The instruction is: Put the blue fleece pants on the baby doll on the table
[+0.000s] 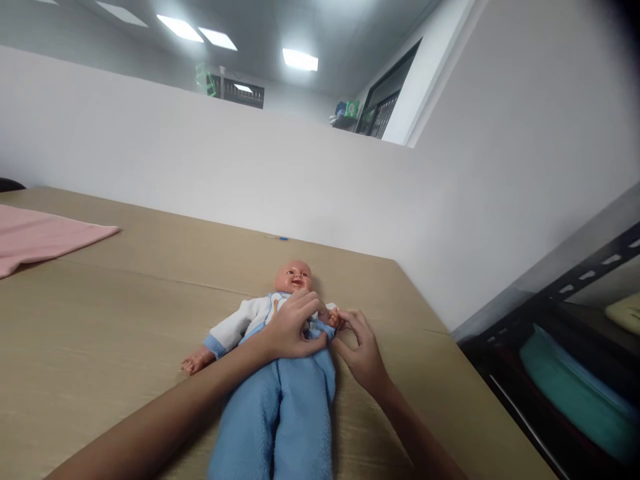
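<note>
A baby doll (pixel 293 277) lies face up on the wooden table (pixel 100 333), head pointing away from me. It wears a white top and blue fleece trousers (pixel 280 413). My left hand (pixel 293 327) rests on the doll's chest and grips the blue cloth at its waist. My right hand (pixel 363 350) is just to the right of the body and pinches the doll's small hand (pixel 334 319) between fingers and thumb. The doll's other arm (pixel 220 337) stretches out to the left, bare hand on the table.
A pink cloth (pixel 35 237) lies at the table's far left. A white partition wall (pixel 250 167) runs behind the table. To the right stands a dark metal shelf (pixel 575 293) holding a teal folded item (pixel 575 393) and a pale yellow one (pixel 625 312).
</note>
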`<action>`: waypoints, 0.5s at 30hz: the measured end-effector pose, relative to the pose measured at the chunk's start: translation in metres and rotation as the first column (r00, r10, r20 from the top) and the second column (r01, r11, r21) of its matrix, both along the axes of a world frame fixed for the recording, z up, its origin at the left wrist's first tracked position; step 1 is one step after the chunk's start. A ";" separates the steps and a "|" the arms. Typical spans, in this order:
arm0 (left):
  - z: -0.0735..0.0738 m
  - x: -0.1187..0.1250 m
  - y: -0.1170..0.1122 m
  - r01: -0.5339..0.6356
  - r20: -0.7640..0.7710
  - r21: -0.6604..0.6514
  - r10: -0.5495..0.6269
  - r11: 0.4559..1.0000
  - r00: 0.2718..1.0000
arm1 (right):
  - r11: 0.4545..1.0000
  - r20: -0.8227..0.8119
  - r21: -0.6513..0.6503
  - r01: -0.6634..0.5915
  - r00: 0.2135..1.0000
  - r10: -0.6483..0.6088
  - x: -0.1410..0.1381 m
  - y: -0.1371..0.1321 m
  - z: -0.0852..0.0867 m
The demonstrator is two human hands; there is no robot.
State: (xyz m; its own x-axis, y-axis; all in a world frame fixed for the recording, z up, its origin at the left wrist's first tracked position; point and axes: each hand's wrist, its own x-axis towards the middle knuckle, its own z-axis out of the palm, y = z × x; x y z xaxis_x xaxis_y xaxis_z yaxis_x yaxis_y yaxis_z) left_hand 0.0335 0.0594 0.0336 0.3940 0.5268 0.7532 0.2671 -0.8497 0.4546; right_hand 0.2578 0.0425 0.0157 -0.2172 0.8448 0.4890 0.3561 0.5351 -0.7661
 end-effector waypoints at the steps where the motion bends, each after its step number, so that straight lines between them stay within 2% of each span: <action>1: 0.000 -0.001 -0.001 0.005 0.006 0.018 -0.005 1.000 1.000 | 1.000 0.019 0.018 -0.007 1.000 0.006 -0.004 -0.005 -0.003; 3: 0.000 -0.001 -0.002 0.001 0.005 0.020 -0.001 1.000 1.000 | 0.999 0.050 0.045 -0.013 0.999 0.011 -0.007 -0.014 -0.009; 5: 0.000 0.000 0.000 -0.008 0.020 -0.031 0.009 0.999 1.000 | 0.997 0.084 0.070 -0.022 0.996 0.016 -0.008 -0.020 -0.013; 9: -0.005 0.003 0.009 -0.019 0.105 -0.252 0.047 0.968 0.993 | 0.999 0.064 0.049 -0.004 0.998 0.001 -0.010 -0.025 -0.014; 12: -0.012 0.004 0.018 -0.128 0.017 -0.360 0.144 0.924 0.989 | 0.995 -0.120 -0.101 0.011 0.992 -0.024 -0.014 -0.022 -0.020; 15: -0.016 0.004 0.023 -0.179 -0.088 -0.360 0.157 0.916 0.984 | 0.945 -0.407 -0.322 -0.049 0.909 -0.092 -0.017 -0.016 -0.030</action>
State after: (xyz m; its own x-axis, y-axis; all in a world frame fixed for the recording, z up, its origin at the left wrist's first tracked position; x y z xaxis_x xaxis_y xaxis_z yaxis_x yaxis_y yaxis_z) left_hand 0.0379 0.0822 0.0176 0.3115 0.8229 0.4752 0.4255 -0.5679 0.7046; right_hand 0.2409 0.0267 -0.0147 -0.0360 0.9715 0.2343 -0.0198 0.2337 -0.9721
